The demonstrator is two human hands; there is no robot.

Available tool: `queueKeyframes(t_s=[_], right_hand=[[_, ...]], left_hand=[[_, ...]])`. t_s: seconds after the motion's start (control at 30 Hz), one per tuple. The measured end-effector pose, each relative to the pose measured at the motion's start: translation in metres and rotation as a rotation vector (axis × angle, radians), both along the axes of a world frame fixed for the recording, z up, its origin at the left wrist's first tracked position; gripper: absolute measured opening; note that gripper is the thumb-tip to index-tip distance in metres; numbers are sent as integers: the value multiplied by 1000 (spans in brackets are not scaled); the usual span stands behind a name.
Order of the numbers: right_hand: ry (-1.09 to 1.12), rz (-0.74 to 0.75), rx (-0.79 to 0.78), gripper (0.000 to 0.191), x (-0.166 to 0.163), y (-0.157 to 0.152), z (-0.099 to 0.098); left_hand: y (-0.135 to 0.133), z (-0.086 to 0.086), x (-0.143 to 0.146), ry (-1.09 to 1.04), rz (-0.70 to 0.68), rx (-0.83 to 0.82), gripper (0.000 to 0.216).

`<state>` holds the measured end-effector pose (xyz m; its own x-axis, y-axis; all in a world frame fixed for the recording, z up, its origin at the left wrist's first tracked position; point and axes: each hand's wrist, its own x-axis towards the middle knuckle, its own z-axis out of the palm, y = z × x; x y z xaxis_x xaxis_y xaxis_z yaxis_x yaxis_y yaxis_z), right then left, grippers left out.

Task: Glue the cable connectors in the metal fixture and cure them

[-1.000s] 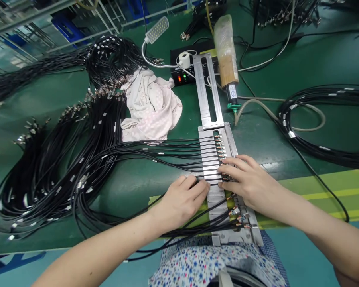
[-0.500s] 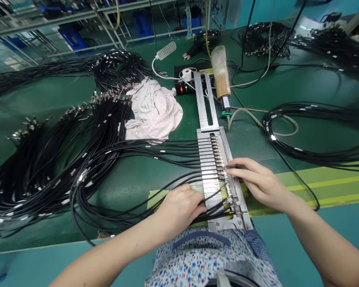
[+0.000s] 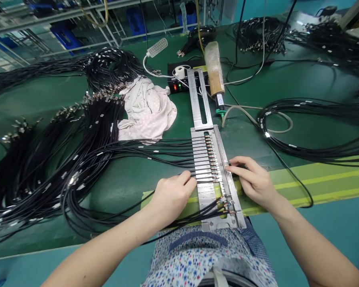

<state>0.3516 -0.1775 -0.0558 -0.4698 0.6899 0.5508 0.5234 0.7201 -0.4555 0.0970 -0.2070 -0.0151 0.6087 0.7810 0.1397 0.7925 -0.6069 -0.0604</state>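
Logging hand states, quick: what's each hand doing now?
Left hand: closed, seemingly pinching a black cable.
Right hand: open, at the edge of the metal fixture.

The left hand (image 3: 175, 195) hides stretches of black cables (image 3: 205, 214) (2 forearms (image 3: 116, 247) run off-frame).

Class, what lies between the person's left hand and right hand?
In the head view, part of the metal fixture lies between the left hand and right hand, with cable ends lined up on it.
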Motion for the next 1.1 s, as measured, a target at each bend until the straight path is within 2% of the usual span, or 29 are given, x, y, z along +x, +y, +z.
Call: queueKeyframes(t_s=[0.33, 0.6, 0.9, 1.1], right_hand=[[-83, 52, 29, 40, -2, -1, 4], [-77, 60, -8, 37, -1, 0, 5], [-96, 66, -30, 37, 0, 1, 5], [-99, 80, -39, 37, 0, 0, 5]], left_hand=[[3, 4, -4, -54, -155, 0, 24], [11, 5, -2, -55, -120, 33, 24], [7, 11, -3, -38, -149, -26, 27], [10, 8, 1, -32, -168, -26, 27]])
